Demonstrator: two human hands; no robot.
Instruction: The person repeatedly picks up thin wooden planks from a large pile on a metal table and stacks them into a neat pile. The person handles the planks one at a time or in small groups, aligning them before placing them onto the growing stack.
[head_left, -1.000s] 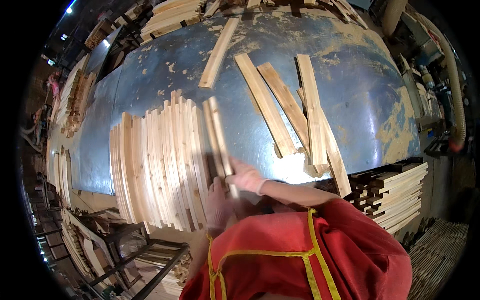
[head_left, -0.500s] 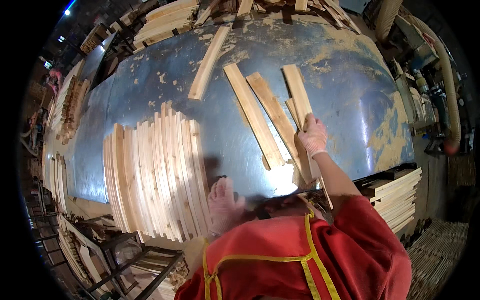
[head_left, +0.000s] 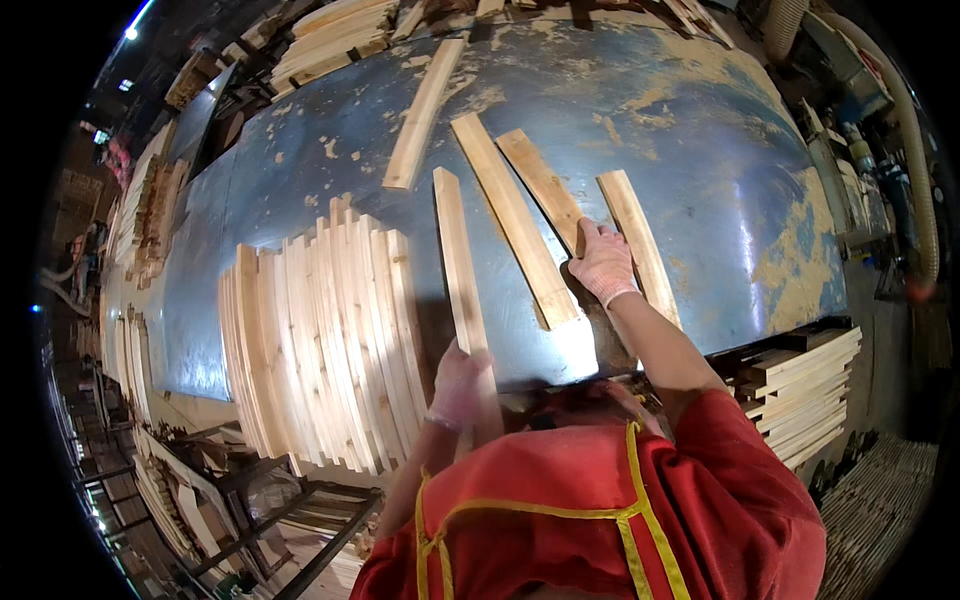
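My left hand (head_left: 459,384), in a pale work glove, is closed round the near end of a narrow wooden board (head_left: 456,255). That board points away from me, just right of a tight row of wooden strips (head_left: 325,340). My gloved right hand (head_left: 605,264) grips another wooden board (head_left: 540,178), whose near part is hidden behind the hand and forearm. Between my hands a third board (head_left: 513,225) lies slanted on the blue metal table (head_left: 690,200). Right of my right hand lies a separate short board (head_left: 638,235).
A single board (head_left: 425,112) lies farther back on the table. Stacked lumber (head_left: 335,42) stands beyond the far edge, and another stack (head_left: 805,390) sits below the right edge. Ribbed hoses (head_left: 905,150) run at the far right. A dark metal frame (head_left: 320,520) stands at lower left.
My left hand, empty before, now holds a board beside the row. My right hand has left the rightmost board and shifted left onto the neighbouring one.
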